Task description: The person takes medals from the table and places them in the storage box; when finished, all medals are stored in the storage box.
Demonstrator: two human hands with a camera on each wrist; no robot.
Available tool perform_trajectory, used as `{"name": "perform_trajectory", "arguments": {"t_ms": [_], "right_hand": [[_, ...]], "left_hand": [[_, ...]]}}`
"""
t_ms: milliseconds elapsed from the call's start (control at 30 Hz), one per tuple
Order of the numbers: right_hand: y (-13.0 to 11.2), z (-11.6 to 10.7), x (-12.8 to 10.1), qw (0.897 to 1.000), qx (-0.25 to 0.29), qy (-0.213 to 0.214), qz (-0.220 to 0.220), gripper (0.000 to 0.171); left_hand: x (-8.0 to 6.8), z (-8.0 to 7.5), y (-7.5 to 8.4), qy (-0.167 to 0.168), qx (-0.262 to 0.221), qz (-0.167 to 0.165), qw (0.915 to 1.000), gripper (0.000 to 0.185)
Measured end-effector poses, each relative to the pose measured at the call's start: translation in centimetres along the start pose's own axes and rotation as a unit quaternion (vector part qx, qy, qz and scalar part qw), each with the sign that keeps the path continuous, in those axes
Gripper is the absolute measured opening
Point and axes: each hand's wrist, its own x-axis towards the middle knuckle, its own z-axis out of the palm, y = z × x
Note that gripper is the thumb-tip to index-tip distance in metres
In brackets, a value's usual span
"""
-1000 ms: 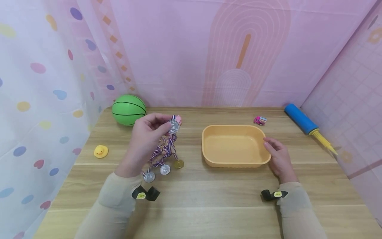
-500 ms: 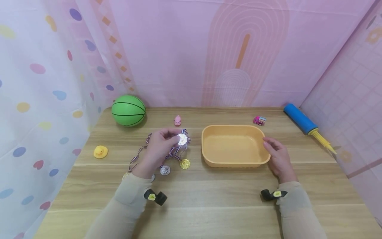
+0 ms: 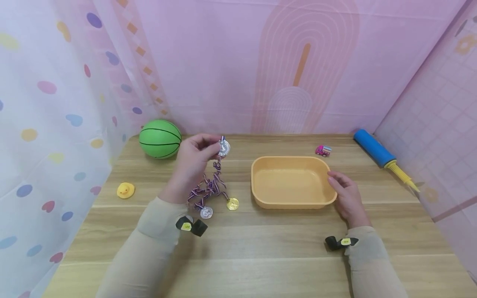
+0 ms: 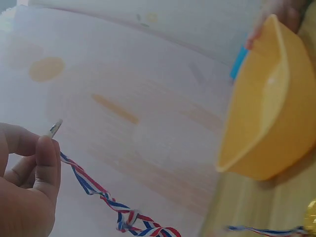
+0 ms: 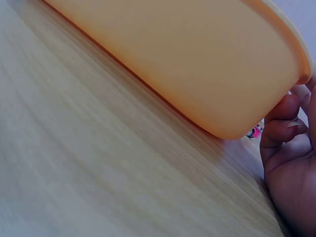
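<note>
Medal (image 3: 224,148) in fingertip pinch of left hand (image 3: 193,160), basin (image 3: 291,183) in grip of right hand (image 3: 348,197)

Head view bright, even; soft shadow beside left sleeve (image 3: 143,248) on tabletop (image 3: 268,252). Left wrist hazy, washed out, backdrop (image 4: 148,69) low-contrast. Right wrist dimmer, bluish, right hand (image 5: 294,158) shaded.

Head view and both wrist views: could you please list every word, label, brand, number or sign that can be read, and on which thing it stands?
No text can be read with certainty.
Left wrist's yellow label: dark marks, too small to read.
Right wrist's yellow label: dark marks, too small to read.
Silver medal in the left hand: surface detail too small to make out.
Gold medal: likewise.
</note>
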Motion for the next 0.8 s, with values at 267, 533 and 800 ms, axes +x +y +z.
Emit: {"name": "perform_trajectory", "arguments": {"t_ms": [267,533,800], "right_hand": [[0.2,-0.1,0.1,1.0,0.0,-0.005,-0.003,0.017],[0.1,0.0,0.2,1.0,-0.017,0.005,0.016,0.019],[0.2,0.2,0.3,1.0,-0.002,-0.001,0.011,0.017]], "left_hand": [[-0.3,-0.2,3.0,0.004,-0.048,0.049,0.9976,0.013],[-0.5,0.3,5.2,-0.012,-0.085,0.095,0.9918,0.014],[0.0,1.2,6.2,-0.024,-0.084,0.102,0.9909,0.015]]}}
